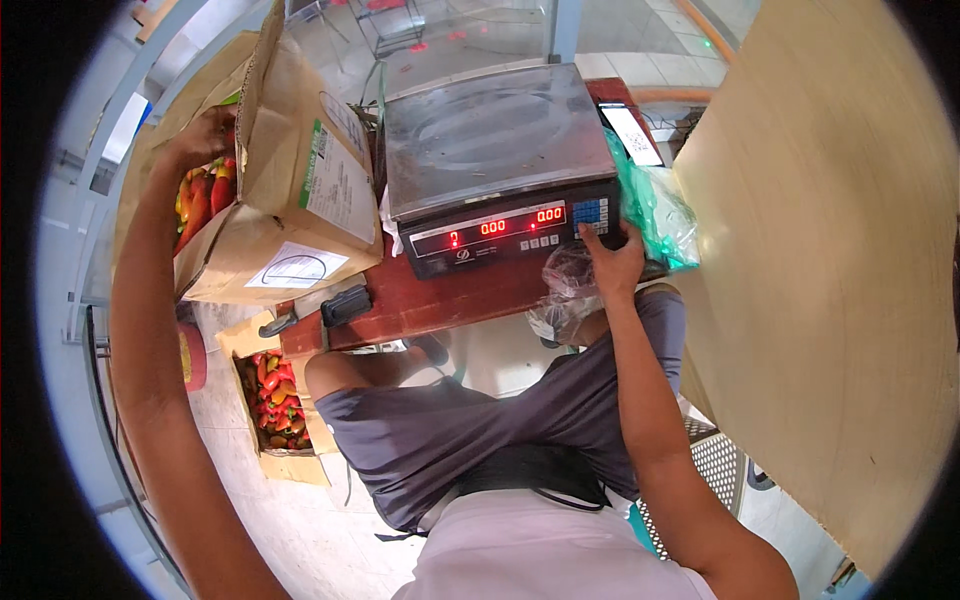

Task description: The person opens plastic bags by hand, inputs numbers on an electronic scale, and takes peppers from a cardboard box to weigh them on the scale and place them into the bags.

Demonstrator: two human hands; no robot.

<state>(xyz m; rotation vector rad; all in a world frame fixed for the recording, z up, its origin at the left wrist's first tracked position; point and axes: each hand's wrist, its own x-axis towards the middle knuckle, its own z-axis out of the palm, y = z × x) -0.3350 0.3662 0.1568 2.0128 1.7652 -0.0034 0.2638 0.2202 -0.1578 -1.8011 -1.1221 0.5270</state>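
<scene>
Into a tall cardboard box (340,185) at the left reaches my left hand (207,138), above red and orange peppers (205,200). Its fingertips are hidden inside, so I cannot see whether they grip anything. My right hand (615,258) is at the front right corner of a black weighing scale (500,225). The thumb touches the blue keypad (590,216), apart from the other fingers at the scale's side. A clear plastic bag (568,280) hangs beside this hand, apparently not gripped. The scale's metal pan (500,125) bears no goods, and its red display is lit.
Under the scale is a reddish-brown table (430,300), with a knife (290,318) and a black object (346,305) at its edge. A lower box of peppers (278,395) stands on the floor. Green plastic bags (655,215) lie beside a wooden panel (830,250) at right.
</scene>
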